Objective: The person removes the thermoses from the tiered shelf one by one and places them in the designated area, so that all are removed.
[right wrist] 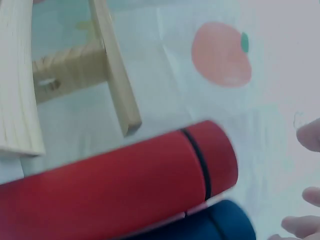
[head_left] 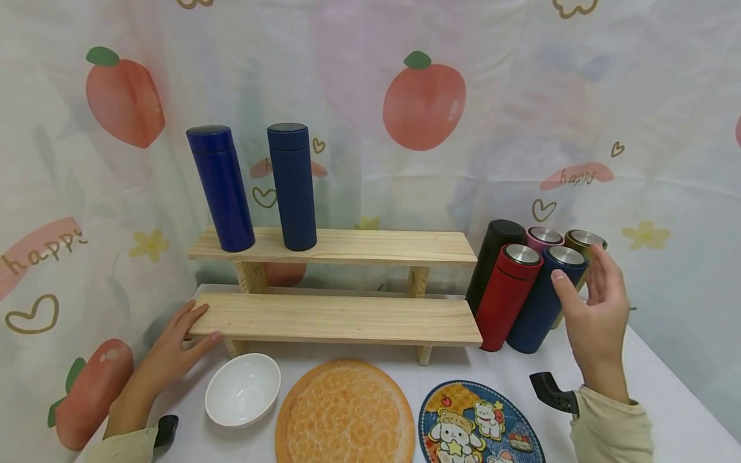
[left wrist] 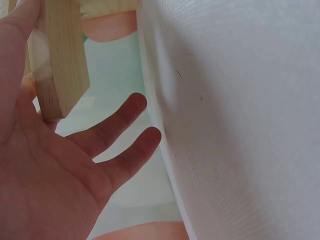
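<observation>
At the left end of a two-tier wooden shelf [head_left: 341, 318], my left hand [head_left: 164, 360] grips the lower board between thumb and fingers. Two of its fingers extend free below the board in the left wrist view. My right hand [head_left: 602, 321] is beside the flasks at the right, fingers spread and thumb by the lid of a dark blue flask [head_left: 541, 308]. Next to that stand a red flask [head_left: 509, 299], a black flask [head_left: 489, 263], a pink flask [head_left: 544, 241] and an olive flask [head_left: 579, 241]. A glossy blue flask [head_left: 222, 193] and a matte navy flask [head_left: 295, 193] stand on the upper board.
In front of the shelf are a white bowl [head_left: 243, 392], a round mat with a baked-crust print [head_left: 346, 418] and a round cartoon mat [head_left: 480, 424]. A printed cloth [head_left: 509, 96] hangs behind and along the sides. White cloth covers the table [head_left: 671, 399].
</observation>
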`<state>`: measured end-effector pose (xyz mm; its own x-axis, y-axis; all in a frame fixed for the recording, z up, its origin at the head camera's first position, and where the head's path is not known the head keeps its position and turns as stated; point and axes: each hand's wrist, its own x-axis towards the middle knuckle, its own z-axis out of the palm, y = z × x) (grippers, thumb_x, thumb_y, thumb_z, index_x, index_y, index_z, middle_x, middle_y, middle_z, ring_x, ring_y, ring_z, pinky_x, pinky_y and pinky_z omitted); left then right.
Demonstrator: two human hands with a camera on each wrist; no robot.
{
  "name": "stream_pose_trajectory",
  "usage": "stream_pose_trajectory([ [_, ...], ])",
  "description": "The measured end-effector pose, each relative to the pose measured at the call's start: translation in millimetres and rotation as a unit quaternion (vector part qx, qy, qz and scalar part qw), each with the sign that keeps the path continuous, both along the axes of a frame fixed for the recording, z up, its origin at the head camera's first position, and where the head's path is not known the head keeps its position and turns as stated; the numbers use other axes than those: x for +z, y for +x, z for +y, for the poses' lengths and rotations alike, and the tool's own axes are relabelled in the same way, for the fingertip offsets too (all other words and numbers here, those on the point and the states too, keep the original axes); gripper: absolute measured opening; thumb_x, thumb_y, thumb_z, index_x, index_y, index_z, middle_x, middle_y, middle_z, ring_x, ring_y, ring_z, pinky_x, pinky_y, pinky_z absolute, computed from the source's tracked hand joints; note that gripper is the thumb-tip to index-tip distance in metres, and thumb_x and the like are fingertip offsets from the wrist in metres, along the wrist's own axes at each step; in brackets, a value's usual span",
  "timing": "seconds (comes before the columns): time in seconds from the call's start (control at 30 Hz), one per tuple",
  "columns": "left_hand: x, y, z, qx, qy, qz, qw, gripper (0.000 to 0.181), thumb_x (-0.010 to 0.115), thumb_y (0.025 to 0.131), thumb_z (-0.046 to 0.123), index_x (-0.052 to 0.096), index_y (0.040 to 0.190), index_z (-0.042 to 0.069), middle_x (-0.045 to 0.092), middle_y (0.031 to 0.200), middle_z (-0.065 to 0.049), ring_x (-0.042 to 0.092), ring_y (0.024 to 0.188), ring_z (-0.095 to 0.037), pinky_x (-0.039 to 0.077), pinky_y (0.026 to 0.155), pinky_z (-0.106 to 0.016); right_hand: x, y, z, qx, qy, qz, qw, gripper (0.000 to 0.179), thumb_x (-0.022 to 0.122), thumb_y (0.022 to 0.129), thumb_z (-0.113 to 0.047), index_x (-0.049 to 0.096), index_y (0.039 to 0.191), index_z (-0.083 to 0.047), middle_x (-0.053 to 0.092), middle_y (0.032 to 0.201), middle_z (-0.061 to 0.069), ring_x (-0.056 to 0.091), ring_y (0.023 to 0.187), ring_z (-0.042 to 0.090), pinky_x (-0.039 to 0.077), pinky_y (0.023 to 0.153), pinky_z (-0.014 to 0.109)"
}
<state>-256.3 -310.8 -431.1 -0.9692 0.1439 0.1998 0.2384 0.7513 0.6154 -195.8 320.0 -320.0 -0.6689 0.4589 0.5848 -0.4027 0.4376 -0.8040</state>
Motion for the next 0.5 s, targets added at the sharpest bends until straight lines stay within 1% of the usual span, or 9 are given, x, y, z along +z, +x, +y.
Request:
stream_pose_trajectory([
  [0.1, 0.5, 0.4, -0.2, 0.002, -0.002, -0.001, 1.0, 0.083, 0.071, 0.104, 0.041, 0.031, 0.164, -0.001, 0.014, 0.17, -0.035, 0.022, 0.149, -0.065, 0.026, 0.109, -0.084, 4.7, 2.8, -10, 0.004, 0.015, 0.026, 0.9995, 0.065, 0.064, 0.103, -0.007, 0.041, 0.164, -0.007, 0.038, 0.17, 0.011, 0.032, 0.158, 0.021, 0.024, 0.123, 0.02],
  [0.13, 0.5, 0.3, -0.3, 0.001, -0.002, 0.0, 1.0, 0.083, 0.071, 0.104, 0.041, 0.031, 0.164, -0.001, 0.014, 0.17, -0.035, 0.022, 0.149, -0.065, 0.026, 0.109, -0.084, 5.9, 3.6, -14, 0.012, 0.017, 0.033, 0.9992, 0.065, 0.064, 0.103, -0.006, 0.041, 0.164, -0.007, 0.038, 0.169, 0.011, 0.032, 0.158, 0.022, 0.025, 0.123, 0.02],
  [0.2, 0.2, 0.6, -0.7, 0.001, -0.003, 0.003, 1.0, 0.083, 0.071, 0.104, 0.04, 0.031, 0.163, -0.001, 0.014, 0.17, -0.035, 0.023, 0.149, -0.064, 0.026, 0.109, -0.084, 6.9, 5.0, -20, 0.026, 0.026, 0.04, 0.9985, 0.064, 0.064, 0.103, -0.004, 0.042, 0.163, -0.006, 0.038, 0.17, 0.011, 0.032, 0.159, 0.022, 0.026, 0.123, 0.021],
  [0.27, -0.4, 1.0, -1.0, 0.0, -0.004, 0.006, 1.0, 0.082, 0.071, 0.103, 0.04, 0.032, 0.163, -0.001, 0.015, 0.17, -0.035, 0.023, 0.148, -0.064, 0.027, 0.109, -0.084, 7.1, 5.7, -27, 0.043, 0.03, 0.039, 0.9979, 0.064, 0.063, 0.104, -0.004, 0.041, 0.164, -0.006, 0.038, 0.17, 0.009, 0.032, 0.158, 0.023, 0.028, 0.122, 0.021],
  [0.37, -1.1, 1.3, -1.4, 0.0, -0.004, 0.008, 1.0, 0.082, 0.072, 0.103, 0.039, 0.032, 0.163, -0.001, 0.015, 0.169, -0.035, 0.024, 0.148, -0.064, 0.027, 0.109, -0.084, 5.0, 5.8, -37, 0.069, 0.023, 0.028, 0.997, 0.063, 0.062, 0.105, -0.005, 0.04, 0.164, -0.006, 0.036, 0.171, 0.01, 0.032, 0.159, 0.023, 0.031, 0.12, 0.021],
  [0.5, -1.6, 0.6, -1.3, -0.003, 0.001, 0.012, 0.9999, 0.081, 0.072, 0.103, 0.039, 0.033, 0.163, -0.001, 0.016, 0.169, -0.034, 0.025, 0.148, -0.064, 0.028, 0.109, -0.083, 1.1, 5.0, -50, 0.111, -0.012, 0.028, 0.9933, 0.061, 0.06, 0.106, -0.003, 0.042, 0.163, -0.006, 0.038, 0.17, 0.012, 0.035, 0.157, 0.025, 0.036, 0.116, 0.02],
])
